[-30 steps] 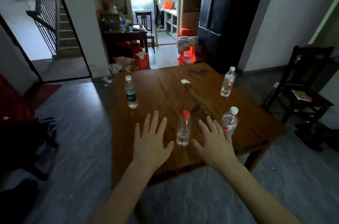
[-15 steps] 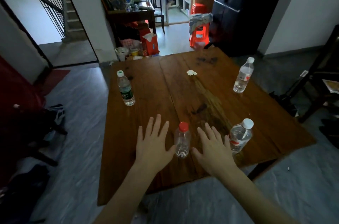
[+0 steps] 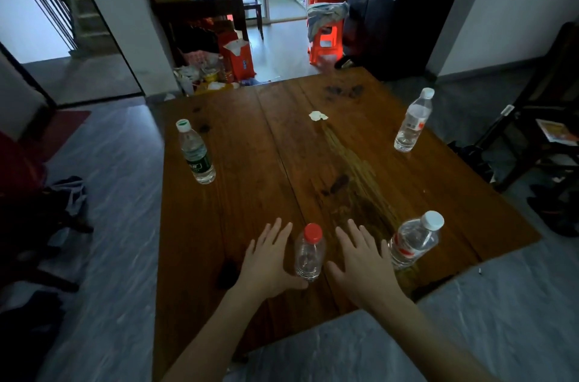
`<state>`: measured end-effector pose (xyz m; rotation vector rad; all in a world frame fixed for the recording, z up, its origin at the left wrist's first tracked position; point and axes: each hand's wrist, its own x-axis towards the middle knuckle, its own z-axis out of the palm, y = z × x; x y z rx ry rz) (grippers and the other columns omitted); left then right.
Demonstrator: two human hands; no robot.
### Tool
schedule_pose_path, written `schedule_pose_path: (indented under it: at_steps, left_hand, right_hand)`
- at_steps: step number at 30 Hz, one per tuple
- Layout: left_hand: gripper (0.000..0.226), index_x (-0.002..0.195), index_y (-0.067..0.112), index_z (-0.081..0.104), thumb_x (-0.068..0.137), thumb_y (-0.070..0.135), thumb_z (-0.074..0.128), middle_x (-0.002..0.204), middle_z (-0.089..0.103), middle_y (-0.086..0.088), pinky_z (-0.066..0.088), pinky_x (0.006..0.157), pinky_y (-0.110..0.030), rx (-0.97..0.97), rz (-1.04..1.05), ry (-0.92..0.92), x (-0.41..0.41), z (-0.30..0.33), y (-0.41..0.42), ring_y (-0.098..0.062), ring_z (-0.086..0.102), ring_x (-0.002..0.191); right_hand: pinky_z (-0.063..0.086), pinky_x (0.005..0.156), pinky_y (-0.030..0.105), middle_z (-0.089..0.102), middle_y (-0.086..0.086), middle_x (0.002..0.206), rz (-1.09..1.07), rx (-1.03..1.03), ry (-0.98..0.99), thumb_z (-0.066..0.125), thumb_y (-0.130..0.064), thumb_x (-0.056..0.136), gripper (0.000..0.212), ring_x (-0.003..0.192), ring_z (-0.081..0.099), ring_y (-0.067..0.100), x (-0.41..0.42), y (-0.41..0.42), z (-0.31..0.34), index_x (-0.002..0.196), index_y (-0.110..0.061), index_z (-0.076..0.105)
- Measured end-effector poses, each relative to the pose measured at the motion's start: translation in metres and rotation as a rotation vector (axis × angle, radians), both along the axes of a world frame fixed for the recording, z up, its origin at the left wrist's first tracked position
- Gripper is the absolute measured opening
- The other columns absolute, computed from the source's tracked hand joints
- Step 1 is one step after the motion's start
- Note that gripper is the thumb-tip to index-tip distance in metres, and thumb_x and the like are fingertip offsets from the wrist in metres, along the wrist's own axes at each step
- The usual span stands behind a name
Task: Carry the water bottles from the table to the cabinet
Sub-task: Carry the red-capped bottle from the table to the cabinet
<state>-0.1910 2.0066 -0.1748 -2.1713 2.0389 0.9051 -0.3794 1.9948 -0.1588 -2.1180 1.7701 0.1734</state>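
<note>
Red-capped bottle [image 3: 308, 253] base behind left thumb [image 3: 294, 283]

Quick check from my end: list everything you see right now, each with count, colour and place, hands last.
table: one, brown wood, centre.
red-capped bottle: one, clear, near edge between the hands.
white-capped bottles: two, clear with red labels, one near right, one far right.
green-label bottle: one, clear, white cap, far left.
paper scrap: one, white, far centre of table.
plastic stool: one, orange, cloth draped on it, floor beyond table.
chair: one, dark wood, right of table.
left hand: fingers straight, beside red-capped bottle.
right hand: fingers straight, on its other side.
</note>
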Motion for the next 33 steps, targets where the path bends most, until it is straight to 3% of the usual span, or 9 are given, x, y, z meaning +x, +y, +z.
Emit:
schedule_pose_path:
  at_steps: [3, 5, 7, 9, 16, 19, 22, 26, 33]
  left_hand:
    - [0.126, 0.162, 0.03, 0.007, 0.069, 0.043, 0.09, 0.17, 0.004, 0.009, 0.013, 0.126, -0.047, 0.01, 0.078, 0.232, -0.003, -0.023, -0.006, -0.017, 0.004, 0.157]
    - [0.117, 0.159, 0.033, 0.02, 0.066, 0.038, 0.092, 0.164, 0.024, 0.013, 0.029, 0.123, -0.042, -0.007, 0.139, 0.433, -0.007, -0.037, -0.007, -0.014, 0.021, 0.154]
    - [0.095, 0.144, 0.042, 0.035, 0.068, 0.029, 0.092, 0.145, 0.047, 0.019, 0.047, 0.103, -0.022, -0.045, 0.207, 0.585, -0.011, -0.05, -0.007, -0.007, 0.046, 0.138]
    - [0.081, 0.134, 0.045, 0.041, 0.073, 0.021, 0.09, 0.128, 0.056, 0.021, 0.05, 0.086, -0.013, -0.079, 0.232, 0.646, -0.016, -0.056, -0.008, -0.003, 0.058, 0.123]
    - [0.06, 0.123, 0.029, 0.057, 0.073, 0.021, 0.09, 0.114, 0.068, 0.014, 0.059, 0.09, -0.025, -0.221, 0.172, 0.656, -0.01, -0.046, -0.012, 0.002, 0.066, 0.107]
    - [0.06, 0.122, 0.031, 0.057, 0.073, 0.021, 0.09, 0.114, 0.07, 0.014, 0.056, 0.092, -0.023, -0.258, 0.162, 0.714, -0.006, -0.019, -0.016, 0.001, 0.067, 0.107]
    - [0.068, 0.124, 0.034, 0.053, 0.07, 0.022, 0.092, 0.116, 0.071, 0.015, 0.053, 0.096, -0.026, -0.302, 0.146, 0.759, -0.003, 0.012, -0.019, -0.001, 0.068, 0.109]
    - [0.07, 0.124, 0.037, 0.052, 0.068, 0.029, 0.094, 0.116, 0.07, 0.018, 0.054, 0.095, -0.023, -0.359, 0.042, 0.756, -0.003, 0.051, -0.017, 0.0, 0.068, 0.109]
    - [0.068, 0.129, 0.033, 0.054, 0.072, 0.029, 0.091, 0.121, 0.069, 0.017, 0.055, 0.1, -0.044, -0.402, -0.078, 0.751, -0.004, 0.076, -0.01, -0.005, 0.065, 0.118]
  right_hand:
    - [0.004, 0.122, 0.055, -0.005, 0.003, 0.167, -0.005, 0.034, 0.022, 0.041, -0.057, 0.097, 0.075, 0.154, -0.003, 0.023, 0.001, 0.0, -0.013, 0.159, -0.028, 0.009]
    - [0.005, 0.121, 0.056, -0.002, 0.003, 0.167, -0.006, 0.055, 0.027, 0.041, -0.056, 0.097, 0.074, 0.154, 0.0, 0.023, 0.0, 0.0, -0.022, 0.158, -0.028, 0.01]
    - [0.006, 0.122, 0.055, 0.0, 0.003, 0.167, -0.012, 0.083, 0.038, 0.042, -0.056, 0.097, 0.074, 0.154, 0.002, 0.023, -0.002, 0.001, -0.032, 0.158, -0.027, 0.012]
    - [0.007, 0.122, 0.055, 0.002, 0.003, 0.167, -0.02, 0.106, 0.044, 0.042, -0.055, 0.097, 0.073, 0.154, 0.003, 0.023, -0.004, 0.001, -0.041, 0.158, -0.027, 0.013]
    - [0.011, 0.123, 0.052, 0.008, 0.001, 0.167, -0.068, 0.132, -0.001, 0.046, -0.051, 0.097, 0.071, 0.153, 0.009, 0.022, -0.007, 0.0, -0.051, 0.157, -0.028, 0.017]
    - [0.026, 0.12, 0.04, 0.025, 0.001, 0.163, -0.206, 0.203, -0.239, 0.053, -0.044, 0.097, 0.067, 0.148, 0.027, 0.018, -0.007, -0.003, -0.05, 0.155, -0.024, 0.028]
    - [0.048, 0.095, 0.026, 0.056, 0.001, 0.137, -0.497, 0.481, -0.706, 0.05, -0.034, 0.101, 0.044, 0.118, 0.057, 0.012, -0.005, -0.006, -0.041, 0.142, -0.019, 0.05]
    - [0.05, 0.099, 0.047, 0.072, 0.009, 0.116, -0.897, 0.776, -1.26, 0.05, -0.036, 0.1, 0.035, 0.11, 0.067, 0.028, -0.006, -0.003, -0.028, 0.124, -0.014, 0.063]
    - [0.041, 0.108, 0.052, 0.066, 0.021, 0.126, -0.894, 0.967, -1.545, 0.033, -0.046, 0.102, 0.055, 0.121, 0.061, 0.037, -0.012, -0.002, -0.006, 0.131, -0.007, 0.059]
